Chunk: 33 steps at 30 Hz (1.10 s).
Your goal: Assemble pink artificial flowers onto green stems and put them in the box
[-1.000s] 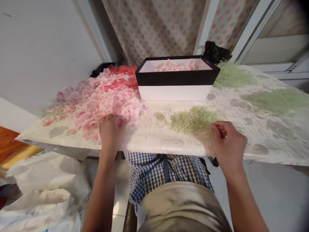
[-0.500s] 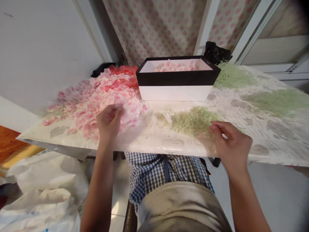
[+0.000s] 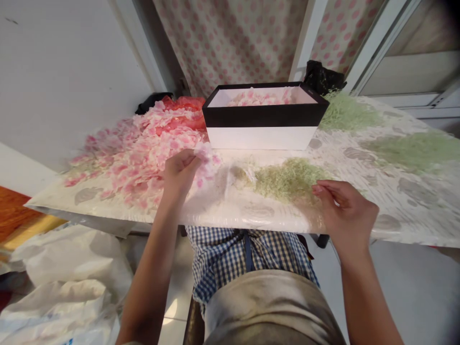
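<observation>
My left hand (image 3: 181, 170) is closed in a pinch on a pale pink flower (image 3: 205, 155), whose thin petals spread out beyond the fingertips. Behind and to the left of it lies a large heap of pink and white flowers (image 3: 143, 148). My right hand (image 3: 345, 206) also pinches, thumb against forefinger, at the right end of a small pile of fine green sprigs (image 3: 291, 177); what it holds, if anything, is too small to make out. Beyond both hands stands an open black-and-white box (image 3: 260, 138) with pink flowers inside.
More green tufts (image 3: 413, 151) lie on the right of the patterned tablecloth (image 3: 258, 211). A red mesh bag (image 3: 187, 112) rests by the box's left side, and a black plastic bag (image 3: 323, 79) behind its right corner. White sacks (image 3: 72, 268) are on the floor at left.
My left hand has moved right and slightly away from me, bringing the pink flower off the heap's edge toward the box front. My right hand has hardly moved.
</observation>
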{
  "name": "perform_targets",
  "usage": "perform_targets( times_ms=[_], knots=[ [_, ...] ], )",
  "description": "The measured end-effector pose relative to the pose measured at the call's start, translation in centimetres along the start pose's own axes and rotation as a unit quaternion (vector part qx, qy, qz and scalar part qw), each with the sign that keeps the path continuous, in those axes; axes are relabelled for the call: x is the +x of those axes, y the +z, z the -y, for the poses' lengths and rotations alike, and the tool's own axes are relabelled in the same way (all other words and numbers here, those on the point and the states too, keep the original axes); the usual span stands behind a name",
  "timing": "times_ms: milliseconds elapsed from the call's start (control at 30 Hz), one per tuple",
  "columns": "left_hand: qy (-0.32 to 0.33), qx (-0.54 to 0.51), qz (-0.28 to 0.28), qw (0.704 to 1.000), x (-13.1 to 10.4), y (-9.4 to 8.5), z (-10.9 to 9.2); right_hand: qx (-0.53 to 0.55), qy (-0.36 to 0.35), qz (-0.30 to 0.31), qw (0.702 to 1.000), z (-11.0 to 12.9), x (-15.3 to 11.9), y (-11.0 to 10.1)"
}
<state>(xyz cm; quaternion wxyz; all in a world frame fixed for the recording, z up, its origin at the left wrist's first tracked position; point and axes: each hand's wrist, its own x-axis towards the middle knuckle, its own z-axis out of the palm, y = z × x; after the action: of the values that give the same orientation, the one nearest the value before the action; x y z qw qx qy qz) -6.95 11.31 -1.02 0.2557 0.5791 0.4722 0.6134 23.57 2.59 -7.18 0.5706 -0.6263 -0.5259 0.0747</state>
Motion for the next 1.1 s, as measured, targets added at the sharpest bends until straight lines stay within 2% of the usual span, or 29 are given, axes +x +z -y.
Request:
perform_targets(
  times_ms=[167, 267, 433, 600, 700, 767, 867, 967, 1100],
  knots=[
    [0.021, 0.001, -0.040, 0.999, 0.5, 0.2, -0.4, -0.013, -0.024, -0.003, 1.000, 0.0, 0.0, 0.0],
    [0.032, -0.005, -0.060, 0.998, 0.0, 0.3, -1.2, -0.019, -0.080, -0.010, 0.997, 0.2, 0.1, 0.0],
    [0.038, -0.042, -0.014, 0.998, -2.6, 1.1, -2.7, -0.028, -0.151, -0.034, 0.987, 0.8, 0.5, 0.1],
    [0.039, 0.059, 0.033, 0.997, -4.3, 2.3, -3.2, -0.053, -0.209, -0.047, 0.975, 0.8, 0.8, 0.3],
    [0.018, 0.054, 0.076, 0.996, -5.1, 3.0, -3.6, -0.046, -0.211, -0.040, 0.976, 1.1, 0.7, 0.4],
    [-0.003, 0.034, 0.117, 0.993, -5.9, 3.5, -4.3, -0.005, -0.198, -0.010, 0.980, 1.9, 0.3, 0.3],
    [-0.039, -0.007, 0.181, 0.983, -7.2, 4.1, -5.6, 0.116, -0.153, 0.077, 0.978, 3.9, -0.6, 0.0],
    [-0.071, -0.038, 0.224, 0.971, -8.4, 4.5, -6.6, 0.231, -0.101, 0.154, 0.955, 6.1, -1.6, -0.7],
    [-0.105, -0.048, 0.260, 0.959, -9.4, 4.6, -7.3, 0.305, -0.060, 0.192, 0.931, 7.7, -2.2, -1.9]
  ],
)
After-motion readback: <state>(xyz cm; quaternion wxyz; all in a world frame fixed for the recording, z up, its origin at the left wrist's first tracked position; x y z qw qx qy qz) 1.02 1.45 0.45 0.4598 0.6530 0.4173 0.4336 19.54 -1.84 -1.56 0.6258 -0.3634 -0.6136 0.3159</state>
